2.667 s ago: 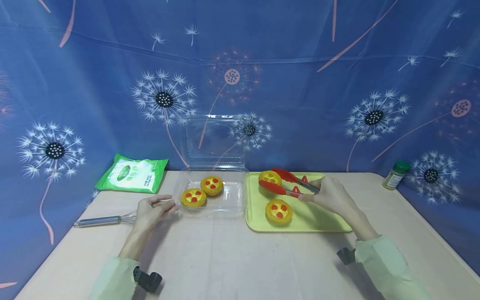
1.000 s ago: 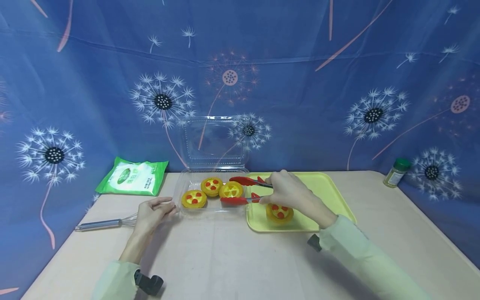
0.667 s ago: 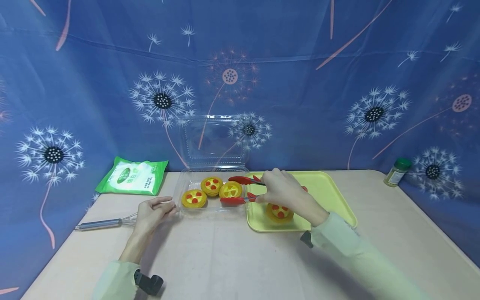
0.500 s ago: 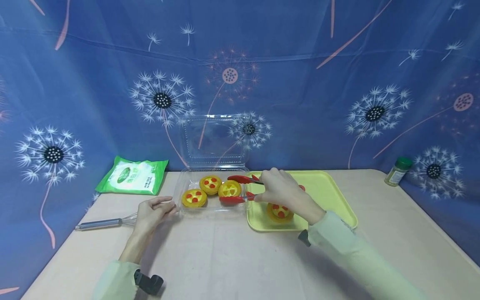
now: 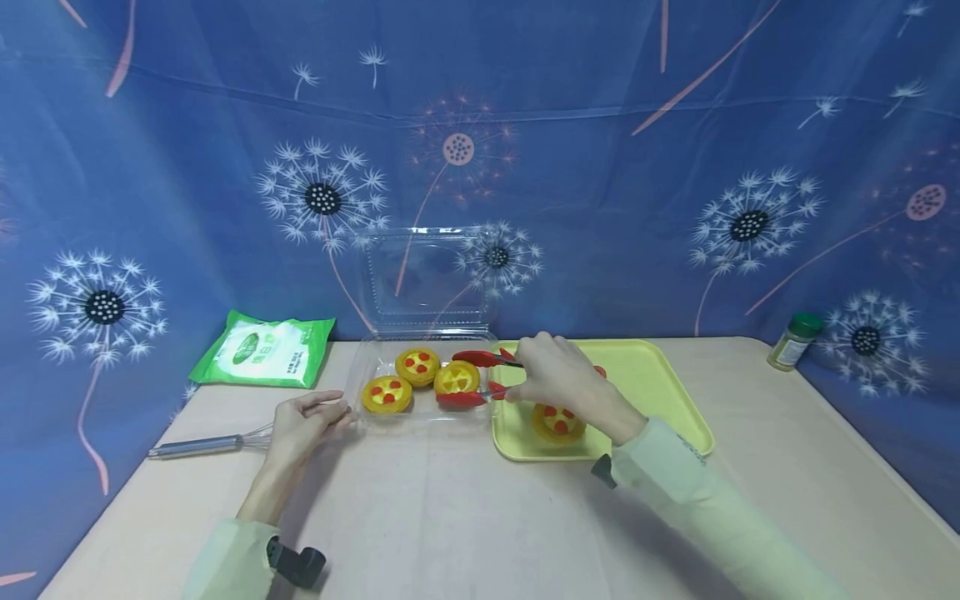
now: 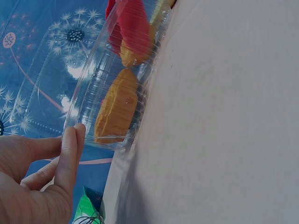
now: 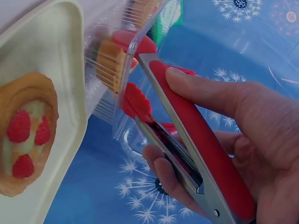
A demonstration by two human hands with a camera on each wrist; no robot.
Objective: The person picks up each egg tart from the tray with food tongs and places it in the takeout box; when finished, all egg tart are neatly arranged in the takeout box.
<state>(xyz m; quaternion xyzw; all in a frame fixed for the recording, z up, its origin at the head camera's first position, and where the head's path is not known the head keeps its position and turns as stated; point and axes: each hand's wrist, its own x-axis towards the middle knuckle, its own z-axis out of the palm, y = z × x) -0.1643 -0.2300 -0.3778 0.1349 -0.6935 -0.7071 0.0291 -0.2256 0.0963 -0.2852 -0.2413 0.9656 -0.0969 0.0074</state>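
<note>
My right hand (image 5: 558, 379) grips metal tongs (image 7: 187, 135) with red handle grips and red tips. The tong tips lie either side of a yellow tart (image 5: 457, 379) at the right inside a clear plastic container (image 5: 472, 410). Two tarts with red berry-like toppings lie left of it, the back tart (image 5: 417, 367) close beside it and the front tart (image 5: 387, 394) nearer the left wall. My left hand (image 5: 303, 425) pinches the container's rim at its left end between thumb and fingers. The clear lid (image 5: 427, 279) stands raised behind.
A yellow tray (image 5: 660, 400) lies to the right, with one red-topped tart (image 5: 558, 423) under my right hand's near side. At left are a green-and-white packet (image 5: 262, 350) and a whisk (image 5: 198, 447). A green-capped bottle (image 5: 795, 343) stands at far right.
The tongs have carried the yellow tart left from the tray's back corner into the container. There it and the back tart have shifted slightly left. The left hand has stayed at the rim.
</note>
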